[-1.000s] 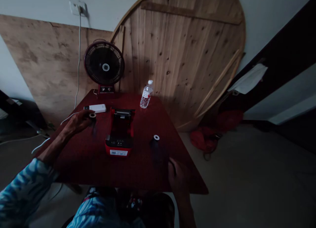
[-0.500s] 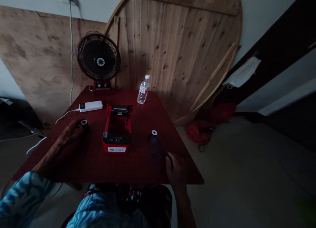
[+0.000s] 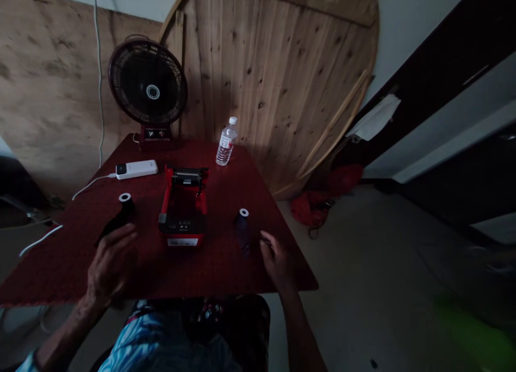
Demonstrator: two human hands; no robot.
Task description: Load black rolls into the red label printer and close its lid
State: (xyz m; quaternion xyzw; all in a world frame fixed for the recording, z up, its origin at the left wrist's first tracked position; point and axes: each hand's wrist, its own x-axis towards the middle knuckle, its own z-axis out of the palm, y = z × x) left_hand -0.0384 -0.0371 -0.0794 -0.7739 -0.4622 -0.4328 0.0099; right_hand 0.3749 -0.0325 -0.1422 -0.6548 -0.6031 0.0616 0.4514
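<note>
A red and black printer-like device [image 3: 183, 221] with its lid raised stands on the dark red table [image 3: 149, 275]. To its left is a roll of black ribbon [image 3: 125, 200], its loose end trailing toward the table's left front. My left hand [image 3: 110, 264] hovers in front of that ribbon, fingers apart and nothing in them. Right of the device lies a second dark roll [image 3: 243, 219] with a white core, its strip unrolled toward me. My right hand [image 3: 277, 259] is beside that strip near the right edge, fingers curled together; whatever they may hold is too dark to make out.
At the back of the table are a fan [image 3: 151, 87] and a clear water bottle [image 3: 226, 143]. A white power bank [image 3: 137, 169] with a cable lies at the left. A red bag [image 3: 308, 206] rests on the floor to the right.
My left hand has let go of the left roll and moved back toward me; its black strip now shows stretched out. The view has shifted slightly right.
</note>
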